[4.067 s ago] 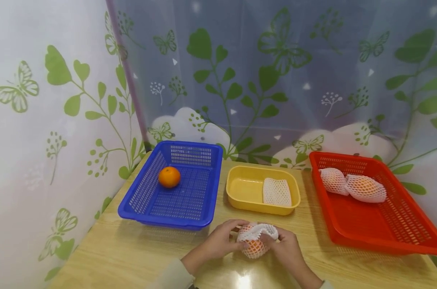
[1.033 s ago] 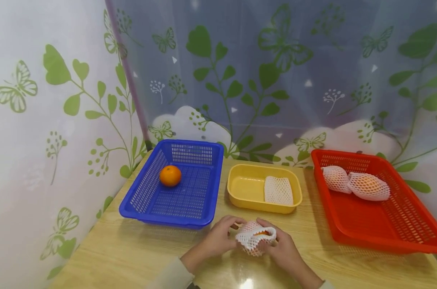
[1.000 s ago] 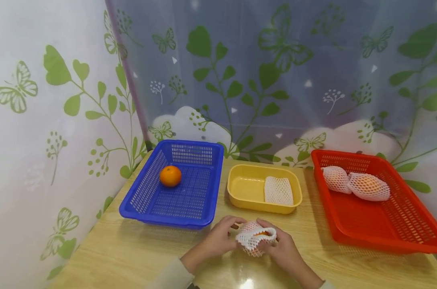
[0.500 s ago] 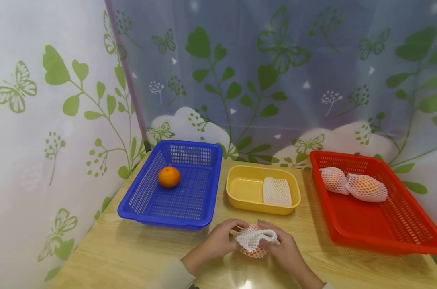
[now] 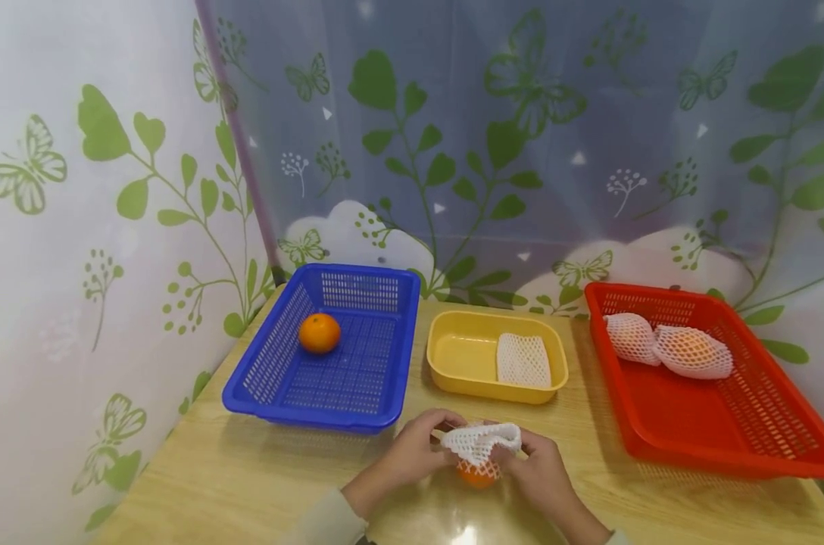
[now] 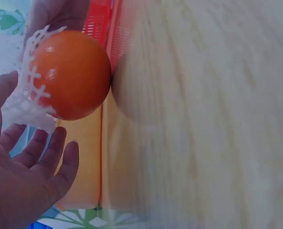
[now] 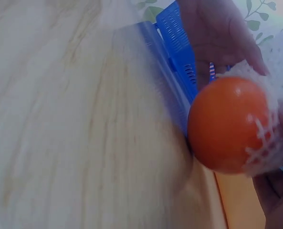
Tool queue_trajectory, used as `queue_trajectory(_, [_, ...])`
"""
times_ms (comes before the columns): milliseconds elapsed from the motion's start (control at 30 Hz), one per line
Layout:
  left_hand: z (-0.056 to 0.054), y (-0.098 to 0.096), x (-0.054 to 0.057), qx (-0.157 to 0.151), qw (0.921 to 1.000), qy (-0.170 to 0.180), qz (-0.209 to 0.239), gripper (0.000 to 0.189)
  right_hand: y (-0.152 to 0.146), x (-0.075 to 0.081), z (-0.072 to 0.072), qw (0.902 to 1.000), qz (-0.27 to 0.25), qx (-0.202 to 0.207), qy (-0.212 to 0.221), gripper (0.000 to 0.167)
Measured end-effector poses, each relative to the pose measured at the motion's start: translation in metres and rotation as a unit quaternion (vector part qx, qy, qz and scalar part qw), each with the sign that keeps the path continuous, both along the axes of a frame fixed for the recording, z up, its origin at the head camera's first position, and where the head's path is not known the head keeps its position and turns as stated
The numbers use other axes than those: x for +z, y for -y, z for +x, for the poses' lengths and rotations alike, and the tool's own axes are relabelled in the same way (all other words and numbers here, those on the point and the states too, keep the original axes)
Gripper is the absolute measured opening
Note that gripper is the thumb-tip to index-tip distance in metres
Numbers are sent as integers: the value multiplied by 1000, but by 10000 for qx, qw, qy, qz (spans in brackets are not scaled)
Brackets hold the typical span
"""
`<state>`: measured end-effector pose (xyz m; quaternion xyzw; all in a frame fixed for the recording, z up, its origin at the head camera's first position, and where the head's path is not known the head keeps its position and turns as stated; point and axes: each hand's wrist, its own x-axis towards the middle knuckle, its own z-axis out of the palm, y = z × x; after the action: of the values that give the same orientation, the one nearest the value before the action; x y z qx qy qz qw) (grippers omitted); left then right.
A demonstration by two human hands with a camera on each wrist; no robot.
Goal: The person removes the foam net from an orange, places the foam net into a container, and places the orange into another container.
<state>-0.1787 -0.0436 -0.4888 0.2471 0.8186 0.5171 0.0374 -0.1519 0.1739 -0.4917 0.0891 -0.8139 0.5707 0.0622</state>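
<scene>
Low over the table, both hands hold a white foam net sleeve [image 5: 479, 441] that covers the upper part of an orange [image 5: 476, 477]. Bare peel shows below the net's edge. My left hand [image 5: 419, 450] grips the sleeve from the left, its thumb on the mesh in the left wrist view and fingers bent beneath it. From the right, my right hand [image 5: 538, 469] pinches the sleeve's folded rim with thumb and fingers. Both wrist views show the smooth orange [image 6: 72, 74] sticking out of the mesh [image 7: 270, 152].
A blue basket [image 5: 316, 415] with one bare orange [image 5: 319, 333] stands at left. Behind the hands is a yellow tray [image 5: 497, 392] holding a flat foam net [image 5: 523, 360]. At right, a red basket [image 5: 678, 446] contains two net-wrapped fruits [image 5: 694, 352].
The net, which wrapped most of the orange earlier, has slid upward and bunched, baring the orange's lower part. Both hands stay in nearly the same place; the baskets and tray are unmoved.
</scene>
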Motion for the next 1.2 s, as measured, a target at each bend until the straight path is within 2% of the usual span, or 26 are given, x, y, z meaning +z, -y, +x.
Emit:
queue_trajectory(133, [-1, -2, 1, -92, 9999, -89, -27, 42, 3, 3, -4, 9981, -84, -469, -388, 6])
queue_trajectory(333, [2, -2, 0, -119, 9999, 45, -63, 39, 4, 2, -3, 9978, 25, -545, -374, 9])
queue_trajectory(500, [1, -3, 0, 191, 9998, -43, 25, 31, 3, 2, -1, 9995, -32, -237, -212, 25])
queue_trajectory(633, [-1, -3, 1, 475, 9987, 58, 158, 25, 2, 2, -1, 9998, -40, 126, -141, 42])
queue_trajectory(833, [-1, -3, 3, 434, 9984, 291, 226, 28, 1, 1, -2, 9994, -6, 343, 42, 50])
queue_trajectory(933, [1, -3, 4, 341, 9985, 348, 260, 29, 2, 1, -2, 10000, 59, 69, -16, 42])
queue_trajectory(1067, [3, -3, 6, 165, 9990, 348, 225, 38, 4, 3, -4, 9982, 42, -548, -251, 22])
queue_trajectory(1200, [5, -2, 6, 24, 9995, 311, 51, 43, 5, 3, -4, 9965, -119, -739, -379, 13])
